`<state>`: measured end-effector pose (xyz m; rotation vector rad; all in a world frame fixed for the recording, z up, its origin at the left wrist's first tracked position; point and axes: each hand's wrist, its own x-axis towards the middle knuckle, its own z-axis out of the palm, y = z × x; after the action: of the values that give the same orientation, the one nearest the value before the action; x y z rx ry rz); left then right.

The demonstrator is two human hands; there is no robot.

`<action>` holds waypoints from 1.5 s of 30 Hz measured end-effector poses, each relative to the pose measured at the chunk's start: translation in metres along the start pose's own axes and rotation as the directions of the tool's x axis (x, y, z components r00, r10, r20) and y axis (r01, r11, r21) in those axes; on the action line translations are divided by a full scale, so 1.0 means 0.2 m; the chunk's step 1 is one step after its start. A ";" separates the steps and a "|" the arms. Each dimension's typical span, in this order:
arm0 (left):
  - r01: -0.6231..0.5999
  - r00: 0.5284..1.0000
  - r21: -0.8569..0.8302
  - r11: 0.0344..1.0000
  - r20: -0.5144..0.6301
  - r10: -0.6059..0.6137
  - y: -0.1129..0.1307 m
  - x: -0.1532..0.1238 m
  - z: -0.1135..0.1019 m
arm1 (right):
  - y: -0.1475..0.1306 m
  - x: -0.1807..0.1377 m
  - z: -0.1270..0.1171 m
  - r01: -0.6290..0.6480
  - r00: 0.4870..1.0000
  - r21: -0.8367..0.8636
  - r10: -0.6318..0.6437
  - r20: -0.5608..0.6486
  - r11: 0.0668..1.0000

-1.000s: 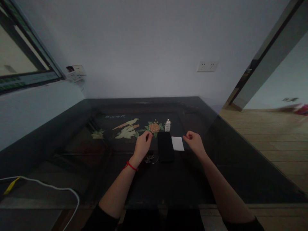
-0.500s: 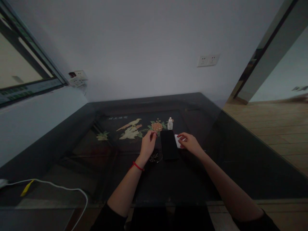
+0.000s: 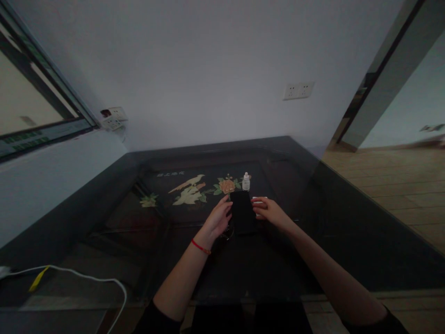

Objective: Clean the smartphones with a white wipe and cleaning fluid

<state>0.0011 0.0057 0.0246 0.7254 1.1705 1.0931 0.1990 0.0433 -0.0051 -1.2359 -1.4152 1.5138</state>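
Observation:
A flat black rectangular pad lies on the dark table between my two hands. My left hand, with a red cord bracelet at its wrist, is at the pad's left edge, fingers extended and apart. At the opposite edge is my right hand, its fingertips at the pad and slightly spread. Beneath those fingers a white piece, perhaps paper or cloth, is mostly covered. Thin-framed or wiry items lie under my left hand, largely hidden. A small white dropper-like bottle stands just beyond the pad.
The dark glossy table carries a bird-and-flower picture. A white cable with a yellow tag crosses the near left corner. Behind the table is a wall with sockets; a window is at left.
My left hand has gone from a pinch to extended fingers at the pad's left edge. My right hand has shifted slightly left onto the pad's right edge, covering more of the white piece.

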 end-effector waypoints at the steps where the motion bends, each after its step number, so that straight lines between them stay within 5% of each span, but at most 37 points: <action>1: 0.012 1.000 -0.009 1.000 -0.003 -0.012 0.00 0.00 0.00 | 0.00 -0.01 0.01 -0.005 1.000 0.011 0.005 0.002 1.000; 14: -0.061 0.996 0.025 0.998 -0.065 0.062 -0.01 0.01 0.00 | 0.00 -0.02 0.08 0.040 0.999 0.025 -0.041 0.034 0.999; 21: -0.083 0.993 0.175 0.981 -0.063 0.096 0.00 0.02 -0.02 | -0.06 0.01 -0.09 0.184 0.946 -0.342 -0.260 -0.193 0.922; 25: -0.033 0.998 0.082 0.996 -0.046 0.037 0.01 0.02 -0.04 | -0.03 0.02 -0.06 0.088 0.992 -0.119 -0.098 -0.084 0.989; 29: -0.039 0.999 -0.057 0.998 -0.039 0.037 0.00 0.02 0.00 | 0.01 0.00 0.06 0.078 0.997 0.032 -0.077 -0.026 0.996; 39: -0.128 0.992 -0.215 0.968 -0.034 0.124 -0.07 -0.01 0.07 | 0.03 0.01 0.09 0.031 0.996 0.075 -0.024 -0.087 0.997; 45: -0.005 0.995 -0.290 0.957 -0.096 -0.024 -0.02 0.03 0.00 | 0.03 0.02 0.07 0.017 0.997 0.079 -0.011 -0.075 0.997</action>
<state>0.0030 0.0101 0.0199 0.4410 1.0652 1.2721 0.1848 0.0414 -0.0125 -1.2188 -1.3002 1.4851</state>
